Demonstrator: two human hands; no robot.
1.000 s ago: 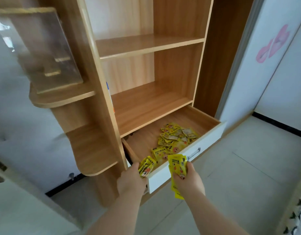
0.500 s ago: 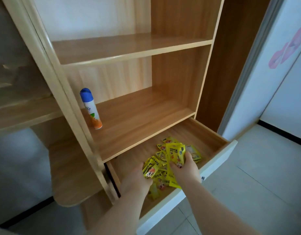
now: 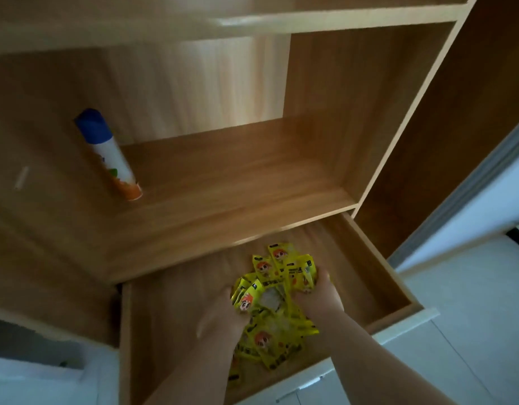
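Down in the open drawer (image 3: 395, 285), both of the person's hands were among small yellow packets printed with a cartoon face. The left hand (image 3: 223, 320) was seen from its back, with its fingers curled round a left bunch (image 3: 248, 298) of several packets that fanned out toward the far side; the fingertips themselves were hidden behind the wrappers. The right hand (image 3: 318, 299) was just beside it on the right, fingers bent round a right bunch (image 3: 296, 273) held upright and a little farther in, though motion blur hid how the thumb lay. The two bunches nearly met between the hands. Under and near both wrists a loose pile (image 3: 270, 343) of the same packets lay flat on the wooden drawer floor, overlapping one another, toward the near right part of the drawer; the left half of the floor showed bare wood. Both forearms reached in over the white drawer front (image 3: 410, 321), which carried a metal handle (image 3: 309, 385) at the near edge. Above the drawer ran a wooden shelf (image 3: 237, 194), and on its far left stood a spray can (image 3: 112, 159) with a blue cap and a white and orange body, well apart from the hands. A pale tiled floor (image 3: 457, 361) showed to the right of the cabinet
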